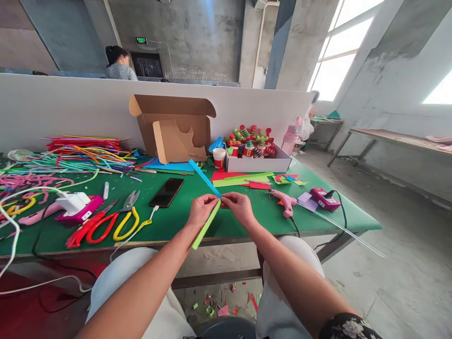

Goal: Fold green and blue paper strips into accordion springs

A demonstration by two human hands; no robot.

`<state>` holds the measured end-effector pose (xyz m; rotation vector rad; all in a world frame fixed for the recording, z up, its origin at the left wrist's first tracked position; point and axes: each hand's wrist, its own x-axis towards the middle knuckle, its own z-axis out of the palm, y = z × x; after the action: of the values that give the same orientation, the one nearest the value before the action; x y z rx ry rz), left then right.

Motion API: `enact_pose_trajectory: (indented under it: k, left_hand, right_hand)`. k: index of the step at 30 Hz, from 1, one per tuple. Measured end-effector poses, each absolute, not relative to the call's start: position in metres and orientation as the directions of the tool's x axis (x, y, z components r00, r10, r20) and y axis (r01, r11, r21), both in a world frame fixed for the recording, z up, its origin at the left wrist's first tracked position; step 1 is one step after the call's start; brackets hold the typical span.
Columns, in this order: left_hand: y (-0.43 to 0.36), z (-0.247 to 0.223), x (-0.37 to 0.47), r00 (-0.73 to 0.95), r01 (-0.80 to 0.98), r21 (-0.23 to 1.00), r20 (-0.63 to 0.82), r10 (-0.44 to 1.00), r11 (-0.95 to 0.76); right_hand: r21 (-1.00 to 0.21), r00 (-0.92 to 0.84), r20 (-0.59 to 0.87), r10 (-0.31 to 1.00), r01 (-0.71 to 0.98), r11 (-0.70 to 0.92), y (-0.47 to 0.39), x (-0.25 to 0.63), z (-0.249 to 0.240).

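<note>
Near the table's front edge, my left hand (pixel 204 208) and my right hand (pixel 239 206) meet, fingertips pinched together. Between them are the ends of two paper strips. The blue paper strip (pixel 204 177) slants up and to the left from my fingers. A light green paper strip (pixel 205 226) hangs down and to the left, past the table edge. Where the two strips meet is mostly covered by my fingers, so I cannot tell whether they are joined. Left of my hands a black phone (pixel 167 192) lies on the green table (pixel 187 221).
Scissors (pixel 129 212) and a pink glue gun (pixel 285 202) lie either side. Behind stand an open cardboard box (pixel 176 110), a paper cup (pixel 219 157) and a white box (pixel 259 165) of colourful crafts. Pipe cleaners (pixel 81 157) are heaped left. Beyond the partition is a person (pixel 120 66).
</note>
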<state>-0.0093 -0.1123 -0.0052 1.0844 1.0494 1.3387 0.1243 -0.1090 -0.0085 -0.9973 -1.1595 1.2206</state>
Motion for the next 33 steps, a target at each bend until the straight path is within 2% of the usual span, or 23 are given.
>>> enact_pose_trajectory:
  k: [7, 10, 12, 19, 23, 30, 33]
  left_hand:
    - [-0.115, -0.004, -0.008, 0.017, -0.361, 0.932, 0.038, 0.999, -0.029]
    - [-0.117, -0.006, -0.005, 0.094, -0.34, 0.94, 0.052, 0.994, -0.018]
    - [-0.119, -0.007, -0.003, 0.098, -0.316, 0.948, 0.075, 0.992, -0.041]
    - [-0.118, -0.011, 0.0, -0.057, -0.32, 0.942, 0.088, 0.995, -0.101]
    - [-0.117, -0.011, -0.001, -0.114, -0.32, 0.938, 0.103, 0.988, -0.135]
    - [-0.117, -0.007, -0.003, -0.128, -0.305, 0.943, 0.097, 0.987, -0.132]
    - [-0.117, -0.007, -0.004, -0.109, -0.267, 0.953, 0.116, 0.987, -0.142]
  right_hand:
    - [-0.908, -0.069, 0.032, 0.997, -0.419, 0.0, -0.112, 0.127, 0.001]
    - [-0.883, -0.047, 0.0, 0.999, -0.469, -0.022, -0.112, 0.127, 0.0]
    - [-0.881, -0.036, -0.004, 0.999, -0.474, -0.021, -0.112, 0.125, -0.001]
    - [-0.913, -0.019, 0.03, 0.999, -0.407, 0.02, -0.117, 0.115, -0.005]
    - [-0.904, -0.022, 0.022, 1.0, -0.428, 0.01, -0.117, 0.114, -0.008]
    - [-0.89, -0.182, -0.052, 0.982, -0.438, -0.128, -0.113, 0.125, -0.002]
    - [-0.912, -0.165, -0.043, 0.985, -0.396, -0.106, -0.113, 0.128, 0.0]
